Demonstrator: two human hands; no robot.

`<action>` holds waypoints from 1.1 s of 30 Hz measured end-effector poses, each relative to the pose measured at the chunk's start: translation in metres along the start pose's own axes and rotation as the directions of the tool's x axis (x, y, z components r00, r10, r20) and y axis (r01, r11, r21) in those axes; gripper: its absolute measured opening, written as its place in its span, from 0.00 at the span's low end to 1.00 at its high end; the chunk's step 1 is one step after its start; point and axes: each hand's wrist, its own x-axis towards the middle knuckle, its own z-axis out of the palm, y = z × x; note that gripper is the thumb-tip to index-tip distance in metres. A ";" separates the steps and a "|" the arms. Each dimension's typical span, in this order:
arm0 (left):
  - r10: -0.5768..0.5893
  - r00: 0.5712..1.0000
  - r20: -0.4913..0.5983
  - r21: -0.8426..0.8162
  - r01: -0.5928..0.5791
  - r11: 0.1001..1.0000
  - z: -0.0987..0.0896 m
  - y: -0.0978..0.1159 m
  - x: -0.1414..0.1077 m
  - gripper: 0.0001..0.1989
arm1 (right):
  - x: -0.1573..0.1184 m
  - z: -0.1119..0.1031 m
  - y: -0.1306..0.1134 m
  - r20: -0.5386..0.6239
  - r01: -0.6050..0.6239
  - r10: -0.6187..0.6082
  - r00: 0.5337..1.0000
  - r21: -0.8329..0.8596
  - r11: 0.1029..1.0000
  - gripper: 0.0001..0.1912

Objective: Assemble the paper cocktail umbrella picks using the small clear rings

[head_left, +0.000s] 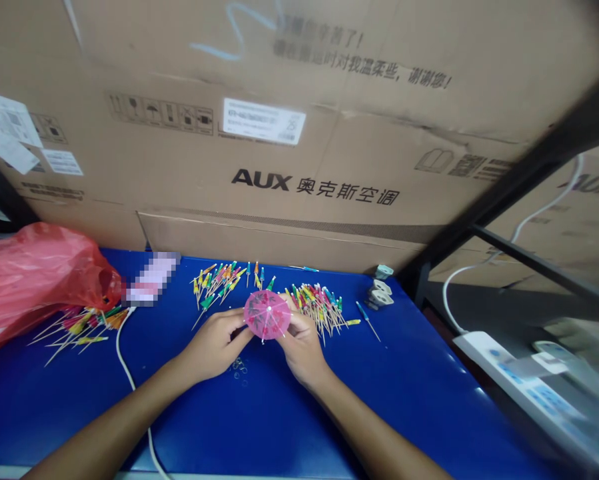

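Stacked cartons (pixel 259 133) printed "AUX" walled off a blue table (pixel 404 413) where a person worked with bare hands. A red plastic bag (pixel 39 287) slumped at the table's far left, and a white power strip (pixel 514 380) lay off its right edge, with a white cable (pixel 129 380) trailing across the blue surface. At center, a pink paper parasol (pixel 268 315) sat open between the hands, above the table, its canopy tilted up toward the camera and its stick running down and slightly left, toward the person. Both forearms angled in from the lower corners, elbows wide. The left hand (pixel 216 343) and right hand (pixel 302 350) closed on the parasol from opposite sides, with the canopy's edges pinched between them. Loose piles of colored cocktail picks (pixel 316 310) lay just behind the hands, more lay by the bag, and a few small rings (pixel 238 368) sat near the left wrist.
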 end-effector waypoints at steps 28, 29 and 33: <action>-0.389 0.897 -0.211 -0.407 0.281 0.869 -0.002 -0.005 0.002 0.16 | 0.009 -0.012 0.005 0.124 -0.021 0.062 0.990 -0.307 0.951 0.09; -0.388 0.897 -0.212 -0.426 0.272 0.863 -0.002 -0.005 0.002 0.16 | 0.009 -0.012 0.004 0.151 -0.001 0.056 0.987 -0.345 0.939 0.09; -0.364 0.903 -0.227 -0.454 0.233 0.860 0.001 -0.007 0.003 0.13 | 0.005 -0.008 0.002 0.241 0.070 0.040 0.970 -0.432 0.899 0.09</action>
